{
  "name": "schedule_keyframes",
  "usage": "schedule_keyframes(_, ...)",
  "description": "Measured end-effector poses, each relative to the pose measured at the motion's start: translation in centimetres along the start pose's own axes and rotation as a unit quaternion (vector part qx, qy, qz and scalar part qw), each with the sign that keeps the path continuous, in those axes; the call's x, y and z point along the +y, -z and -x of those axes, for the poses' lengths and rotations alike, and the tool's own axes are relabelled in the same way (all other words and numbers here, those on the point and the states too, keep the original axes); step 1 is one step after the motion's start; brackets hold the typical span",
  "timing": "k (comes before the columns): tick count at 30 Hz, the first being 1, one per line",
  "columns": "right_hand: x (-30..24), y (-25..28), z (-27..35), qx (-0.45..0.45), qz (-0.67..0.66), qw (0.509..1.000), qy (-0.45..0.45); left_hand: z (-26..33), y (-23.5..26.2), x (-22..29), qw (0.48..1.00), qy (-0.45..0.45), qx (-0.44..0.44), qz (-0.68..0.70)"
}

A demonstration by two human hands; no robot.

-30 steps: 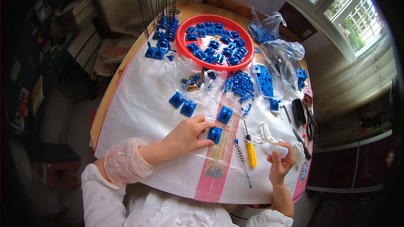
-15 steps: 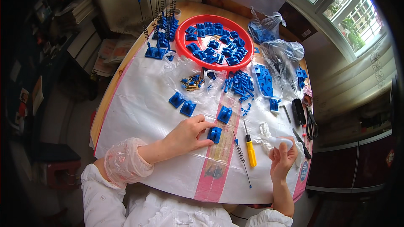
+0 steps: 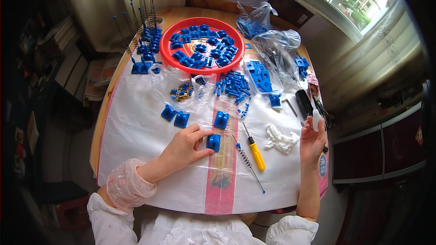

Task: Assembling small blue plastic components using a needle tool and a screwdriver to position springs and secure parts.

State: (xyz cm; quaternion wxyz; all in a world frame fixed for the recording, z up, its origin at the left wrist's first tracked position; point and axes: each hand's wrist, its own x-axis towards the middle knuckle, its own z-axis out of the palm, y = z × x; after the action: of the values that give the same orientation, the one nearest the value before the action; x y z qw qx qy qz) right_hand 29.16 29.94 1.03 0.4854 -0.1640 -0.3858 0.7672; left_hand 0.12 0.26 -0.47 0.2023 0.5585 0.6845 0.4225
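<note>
Head view: my left hand (image 3: 184, 147) pinches a small blue block (image 3: 213, 142) flat on the white sheet (image 3: 136, 131), beside the spring rod (image 3: 247, 163) and yellow screwdriver (image 3: 255, 150). My right hand (image 3: 311, 138) closes around 1 small white bottle (image 3: 316, 119). I judge steady downward pressure keeps the block square.

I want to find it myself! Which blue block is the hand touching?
Start at the big red tray at the far end, then come straight down the white sheet toward the person. The blue block sits at the fingers of the left hand; it alone is being touched, beside the yellow-handled screwdriver.
</note>
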Motion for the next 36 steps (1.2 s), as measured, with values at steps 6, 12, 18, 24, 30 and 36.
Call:
schedule_keyframes(6, -1.7, 0.3, -1.1, 0.014, -0.011, 0.999, 0.032, 0.0, -0.1, -0.2, 1.000, -0.008, 0.005, -0.009)
schedule_keyframes(12, -0.7, 1.0, -2.4, -0.002, 0.063, 0.998, 0.011, 0.0, 0.0, -0.1, 1.000, -0.002, 0.001, -0.007)
schedule_keyframes(18, -0.1, 3.2, -3.7, -0.001, 0.206, 0.978, 0.030, -0.1, -0.1, 0.0, 1.000, -0.005, -0.004, -0.002)
schedule_keyframes(24, 0.8, 2.1, -4.6, 0.028, 0.375, 0.926, 0.022, 0.0, -0.1, -0.2, 1.000, -0.003, -0.003, -0.006)
schedule_keyframes(30, 2.2, 1.9, -5.4, 0.032, 0.477, 0.878, 0.032, 0.0, 0.0, -0.1, 1.000, -0.004, -0.002, -0.009)
schedule_keyframes(36, 3.0, 2.0, -5.5, 0.012, 0.495, 0.867, 0.062, -0.1, 0.0, -0.1, 1.000, 0.001, -0.004, -0.006)
